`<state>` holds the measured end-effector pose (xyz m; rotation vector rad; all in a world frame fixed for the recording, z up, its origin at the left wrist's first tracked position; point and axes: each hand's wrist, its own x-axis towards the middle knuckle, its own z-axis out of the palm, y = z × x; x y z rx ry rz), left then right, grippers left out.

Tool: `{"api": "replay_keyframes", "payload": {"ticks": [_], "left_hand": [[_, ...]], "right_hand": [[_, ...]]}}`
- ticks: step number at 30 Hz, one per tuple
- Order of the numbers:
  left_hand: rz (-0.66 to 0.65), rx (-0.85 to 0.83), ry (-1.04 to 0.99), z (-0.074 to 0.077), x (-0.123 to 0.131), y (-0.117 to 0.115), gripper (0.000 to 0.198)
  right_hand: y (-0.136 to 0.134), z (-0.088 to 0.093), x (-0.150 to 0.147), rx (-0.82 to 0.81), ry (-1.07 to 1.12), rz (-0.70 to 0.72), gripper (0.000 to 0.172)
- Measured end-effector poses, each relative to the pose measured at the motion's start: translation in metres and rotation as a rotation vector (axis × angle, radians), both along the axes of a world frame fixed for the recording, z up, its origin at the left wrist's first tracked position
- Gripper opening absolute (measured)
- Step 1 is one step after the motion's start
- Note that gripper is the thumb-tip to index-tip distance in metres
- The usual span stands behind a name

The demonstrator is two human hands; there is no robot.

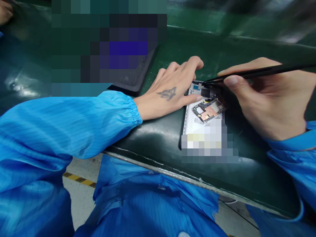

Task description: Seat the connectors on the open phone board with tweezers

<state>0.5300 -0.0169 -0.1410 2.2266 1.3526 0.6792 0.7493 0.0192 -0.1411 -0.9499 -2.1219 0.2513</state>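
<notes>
Head view looks down on a white phone frame [195, 121] lying on the green counter [153, 141], its lower end hidden by a pixelated patch. A circuit board [208, 110] with copper patches sits on the frame. The left hand [170, 89] lies open and spread, holding nothing, with a fingertip touching the frame's left edge. Right of the frame, the right hand [269, 98] pinches black tweezers [254, 73] in a narrow grip. Their tips reach a small black piece [205, 92] at the frame's top end; whether they grip it, I cannot tell. Left of the frame lies a dark tray [138, 75], partly pixelated, and a blue sleeve [61, 125] covers the left arm.
</notes>
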Motion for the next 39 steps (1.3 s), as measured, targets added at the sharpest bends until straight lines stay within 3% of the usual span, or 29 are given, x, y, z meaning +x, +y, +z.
{"api": "replay_keyframes", "payload": {"ticks": [20, 39], "left_hand": [[-0.003, -0.028, -0.032, 0.0001, -0.0003, -0.0002, 0.04], [0.007, 0.044, 0.049, -0.0035, -0.0005, 0.0009, 0.043]], "right_hand": [[-0.0012, 0.0006, -0.0017, -0.018, 0.001, -0.024, 0.013], [0.0004, -0.0007, -0.0023, 0.003, 0.004, 0.076, 0.013]]}}
